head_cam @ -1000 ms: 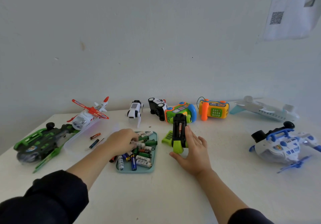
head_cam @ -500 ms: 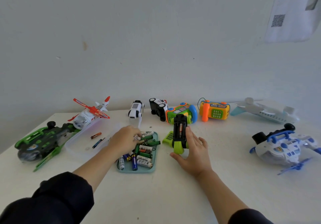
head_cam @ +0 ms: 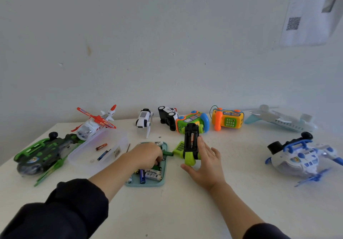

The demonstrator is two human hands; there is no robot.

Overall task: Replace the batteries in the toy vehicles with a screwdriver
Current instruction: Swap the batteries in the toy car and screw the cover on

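Since half a second ago: left hand [head_cam: 146, 155] pulled back toward 6 o'clock over the tray [head_cam: 163, 183], from its far end to its middle; right hand [head_cam: 204, 162] and car [head_cam: 191, 144] unmoved.
Left hand: knuckles up, fingers curled down into the batteries [head_cam: 152, 173]; a dark green battery [head_cam: 168, 153] poking out at 3 o'clock from under the fingers; cannot tell whether gripped.
Right hand: fingers straight, laid along the car's 3 o'clock side, thumb by its green front end.
Car: black and green, belly up at table centre, just at 3 o'clock of the tray; battery bay uncovered, one orange cell showing inside.
Cover [head_cam: 179, 148]: green ribbed plate, flat on the table between tray and car, touching the car.
Tray: teal, shallow, holding a loose heap of batteries, white-labelled, blue and green ones showing at its 6 o'clock end.
Box [head_cam: 118, 136]: clear plastic, at 9 o'clock of the tray; inside, an orange battery [head_cam: 101, 146], a dark blue one [head_cam: 102, 155], and a small white label.
Screwdriver: cannot tell which item, if any.
Table edge at 12 o'clock: row of other toys along the wall.
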